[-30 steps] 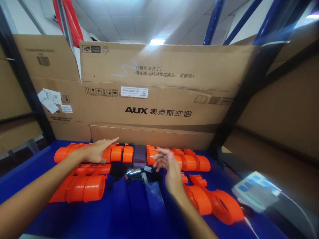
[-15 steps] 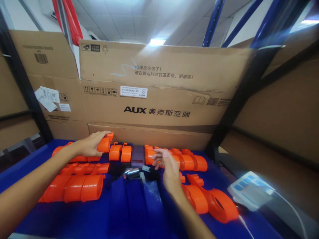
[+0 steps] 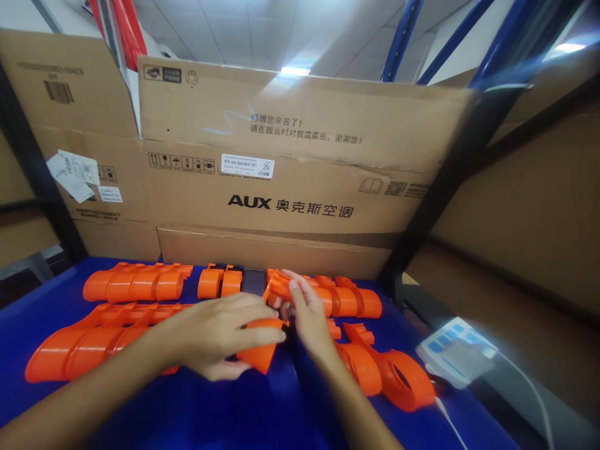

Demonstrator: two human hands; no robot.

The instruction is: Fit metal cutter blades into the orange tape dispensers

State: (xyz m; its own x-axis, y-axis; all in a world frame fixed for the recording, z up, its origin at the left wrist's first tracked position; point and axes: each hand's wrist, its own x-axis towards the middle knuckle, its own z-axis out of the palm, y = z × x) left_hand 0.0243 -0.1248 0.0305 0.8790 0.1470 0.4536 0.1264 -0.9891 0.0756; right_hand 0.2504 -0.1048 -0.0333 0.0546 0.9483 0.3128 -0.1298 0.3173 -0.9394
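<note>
Tabletop (image 3: 213, 422), flat and deep blue, seen from above and behind the work. At centre, left hand (image 3: 225, 337) reaching in from the lower left, fingers bent across and thumb tucked beneath a curved, glossy orange plastic piece (image 3: 257, 350); firmly gripped, in front of the back row and between the left and right groups. Just beside it, right hand (image 3: 304, 306) with fingers half curled and thumb laid against a ribbed orange plastic end (image 3: 280, 286); firm pinch or mere contact, same piece or separate one: impossible to tell behind the fingers.

Back row, left to right: close-set, rounded orange plastic bands (image 3: 135, 281); pair of short orange bands with black fittings (image 3: 220, 281); dark grey rectangular object (image 3: 254, 281), lower part hidden; second group of rounded orange bands (image 3: 347, 300), partly behind the right hand.

Nearer row: broad orange plastic shells (image 3: 70, 350) at left, partly covered by the left forearm (image 3: 107, 384); wide orange plastic loops (image 3: 415, 390) at right, near the right forearm (image 3: 349, 387). Farther right, pale box-shaped device with blue panels (image 3: 462, 350).

Beyond, upright brown cardboard sheet (image 3: 300, 144) printed "AUX", with white paper labels (image 3: 248, 165).
</note>
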